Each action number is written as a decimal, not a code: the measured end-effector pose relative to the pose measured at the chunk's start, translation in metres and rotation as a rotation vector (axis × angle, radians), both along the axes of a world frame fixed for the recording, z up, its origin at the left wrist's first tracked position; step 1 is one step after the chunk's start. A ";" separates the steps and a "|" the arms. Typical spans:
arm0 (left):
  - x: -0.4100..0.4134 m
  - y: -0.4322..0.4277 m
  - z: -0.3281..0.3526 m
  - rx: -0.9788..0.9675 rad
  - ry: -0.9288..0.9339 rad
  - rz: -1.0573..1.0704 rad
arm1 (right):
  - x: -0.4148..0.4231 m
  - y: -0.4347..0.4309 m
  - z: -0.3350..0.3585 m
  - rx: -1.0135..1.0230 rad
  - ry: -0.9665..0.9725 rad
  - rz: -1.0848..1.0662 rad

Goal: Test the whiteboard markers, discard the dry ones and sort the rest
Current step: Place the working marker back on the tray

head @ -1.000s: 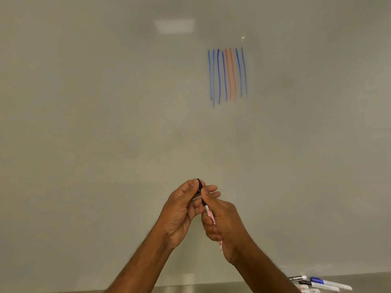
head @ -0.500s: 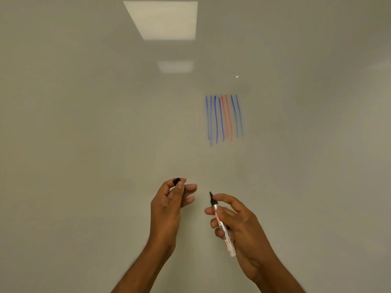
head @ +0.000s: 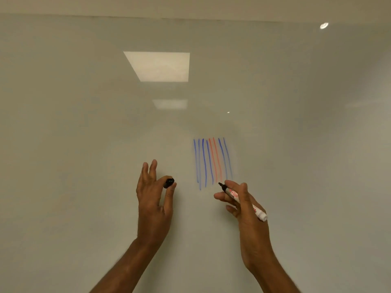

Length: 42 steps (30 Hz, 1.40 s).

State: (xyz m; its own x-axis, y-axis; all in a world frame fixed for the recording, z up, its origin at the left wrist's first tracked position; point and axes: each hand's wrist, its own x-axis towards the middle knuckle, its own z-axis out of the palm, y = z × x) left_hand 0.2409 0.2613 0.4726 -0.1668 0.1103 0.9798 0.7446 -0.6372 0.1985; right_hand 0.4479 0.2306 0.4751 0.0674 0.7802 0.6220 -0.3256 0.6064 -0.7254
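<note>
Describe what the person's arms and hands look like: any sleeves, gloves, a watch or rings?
Two bare hands and forearms. The left hand and right hand have no gloves, and no rings show on the fingers in view. Neither wrist carries a watch or band. The left forearm and right forearm are uncovered down to the frame's bottom edge, with no sleeve in view.

An office or classroom: wall-wide whiteboard [head: 84, 166] reflecting square ceiling light panels [head: 158, 66]

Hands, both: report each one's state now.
Left hand: pinching the small black plastic marker cap.
Right hand: holding the uncapped white whiteboard marker with red lettering.
</note>
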 end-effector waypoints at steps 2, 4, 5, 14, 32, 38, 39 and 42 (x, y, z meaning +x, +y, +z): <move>-0.001 0.009 0.014 0.032 0.053 0.021 | -0.002 0.004 0.006 0.062 -0.021 -0.109; -0.003 0.018 0.027 0.080 0.123 0.062 | -0.002 0.008 0.013 0.118 0.003 -0.193; -0.004 0.023 0.033 0.107 0.156 0.090 | -0.001 0.012 0.016 0.144 0.017 -0.228; -0.013 0.063 0.049 0.278 0.243 0.274 | 0.012 0.057 0.053 0.365 0.036 -0.450; -0.013 0.068 0.048 0.297 0.240 0.364 | 0.018 0.081 0.055 0.420 -0.081 -0.540; -0.013 0.068 0.048 0.298 0.236 0.367 | 0.032 0.072 -0.005 0.306 -0.113 -0.537; -0.013 0.068 0.048 0.299 0.236 0.369 | 0.034 0.072 -0.010 0.285 -0.116 -0.530; -0.013 0.068 0.047 0.304 0.239 0.369 | 0.035 0.068 -0.001 0.313 -0.101 -0.507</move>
State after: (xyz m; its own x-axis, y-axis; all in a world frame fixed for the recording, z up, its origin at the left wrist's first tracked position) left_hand 0.2280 0.3294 0.5196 0.0910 -0.2084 0.9738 0.9321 -0.3264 -0.1569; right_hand 0.4826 0.2986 0.4745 0.3117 0.4448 0.8396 0.1212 0.8578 -0.4995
